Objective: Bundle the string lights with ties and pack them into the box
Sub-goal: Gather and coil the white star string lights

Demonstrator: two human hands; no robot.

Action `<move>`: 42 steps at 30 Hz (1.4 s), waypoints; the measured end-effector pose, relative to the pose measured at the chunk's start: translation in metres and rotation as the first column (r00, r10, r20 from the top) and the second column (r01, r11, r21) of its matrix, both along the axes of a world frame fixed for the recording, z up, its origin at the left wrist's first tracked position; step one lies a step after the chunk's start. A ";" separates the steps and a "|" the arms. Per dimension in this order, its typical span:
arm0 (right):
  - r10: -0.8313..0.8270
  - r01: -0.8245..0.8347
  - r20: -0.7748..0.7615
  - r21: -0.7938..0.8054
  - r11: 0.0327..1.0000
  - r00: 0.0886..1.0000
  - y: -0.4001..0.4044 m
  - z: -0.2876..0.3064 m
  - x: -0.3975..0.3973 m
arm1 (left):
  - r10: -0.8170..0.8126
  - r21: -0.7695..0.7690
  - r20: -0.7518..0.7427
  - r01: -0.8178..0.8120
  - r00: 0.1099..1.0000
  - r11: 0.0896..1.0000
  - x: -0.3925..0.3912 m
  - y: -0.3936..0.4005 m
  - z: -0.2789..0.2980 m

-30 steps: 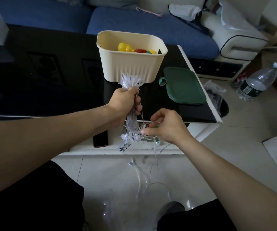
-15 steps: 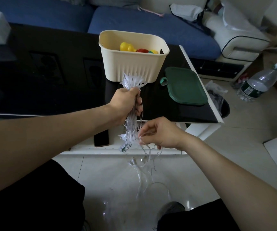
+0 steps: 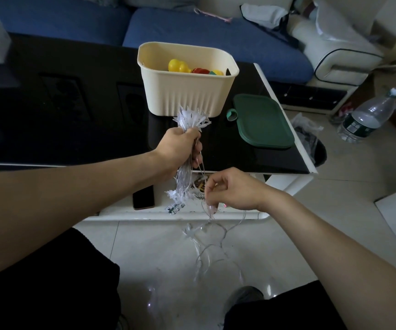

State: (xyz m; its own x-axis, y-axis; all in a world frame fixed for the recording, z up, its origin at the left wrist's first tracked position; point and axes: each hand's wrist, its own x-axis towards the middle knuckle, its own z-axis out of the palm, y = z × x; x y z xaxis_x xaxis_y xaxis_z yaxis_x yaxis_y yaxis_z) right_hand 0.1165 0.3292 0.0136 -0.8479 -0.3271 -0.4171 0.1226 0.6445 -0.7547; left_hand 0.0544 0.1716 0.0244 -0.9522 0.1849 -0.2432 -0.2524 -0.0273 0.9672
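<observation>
- So, still the gathering step: left hand [image 3: 180, 148] grips the folded string lights [image 3: 187, 167] above the counter [image 3: 73, 103] edge, right hand [image 3: 230, 189] pinches the loose wire trailing to the floor.
- Next, I'd guess: loop that slack up, then find a tie; none visible.
- Box [image 3: 187, 86] already holds toys; green lid [image 3: 261, 120] sits beside it, phone [image 3: 143, 197] below.

A home living room is indicated by a blue sofa [image 3: 216, 36], a glossy black bench [image 3: 73, 103] and, seemingly, tiled floor [image 3: 159, 253].
</observation>
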 end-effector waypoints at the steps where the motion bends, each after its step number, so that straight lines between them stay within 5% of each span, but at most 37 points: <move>1: 0.004 -0.004 -0.006 0.005 1.000 1.000 0.001 -0.001 -0.001 | -0.003 0.002 0.001 0.003 1.000 1.000 0.000 0.000 0.000; 16: 0.114 -0.130 0.116 0.144 0.981 0.987 0.015 0.002 -0.002 | -0.002 -0.001 0.008 0.002 1.000 1.000 0.001 0.001 -0.002; 31: -0.213 0.215 0.088 -0.009 0.977 0.973 0.083 0.004 -0.001 | 0.272 0.290 0.228 -0.332 0.935 0.898 -0.022 -0.010 0.014; 38: -0.252 0.249 -0.168 -0.039 0.968 0.953 0.070 0.012 -0.003 | 0.138 0.225 0.164 -0.173 0.977 0.959 -0.021 -0.004 0.005; 42: -0.178 0.173 -0.083 -0.066 0.983 0.981 0.058 0.015 -0.002 | 0.030 0.163 0.130 -0.051 0.991 0.985 -0.015 0.002 0.000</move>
